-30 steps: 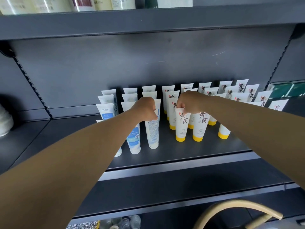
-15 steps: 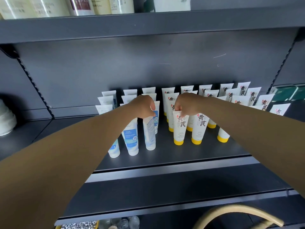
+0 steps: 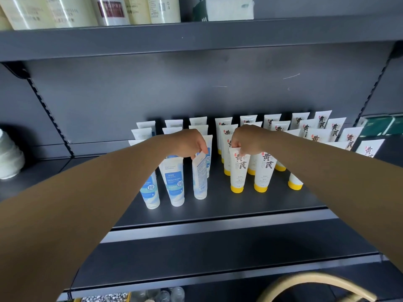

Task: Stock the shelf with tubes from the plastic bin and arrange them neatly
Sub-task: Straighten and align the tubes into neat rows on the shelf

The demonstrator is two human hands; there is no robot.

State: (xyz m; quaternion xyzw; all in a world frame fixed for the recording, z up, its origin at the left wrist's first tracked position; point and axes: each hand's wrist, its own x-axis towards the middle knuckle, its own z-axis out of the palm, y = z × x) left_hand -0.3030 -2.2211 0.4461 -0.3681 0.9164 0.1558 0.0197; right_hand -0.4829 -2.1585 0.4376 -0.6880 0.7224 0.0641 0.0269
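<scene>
On the grey shelf (image 3: 218, 205): left hand (image 3: 187, 144) pinches the crimped top of a blue-label tube (image 3: 199, 177), turned sideways; right hand (image 3: 248, 139) pinches a yellow-capped tube (image 3: 237, 171), front row. Risk: tubes stand on narrow caps, close-packed; a nudge could topple neighbours.

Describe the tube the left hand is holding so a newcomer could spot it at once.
On the dark grey shelf, blue-and-white tubes stand left of the yellow-capped ones. The blue-and-white tube pinched at its top by the left hand is rightmost in their front row. Unlike its neighbours, it is turned, showing small print instead of the blue label.
</scene>
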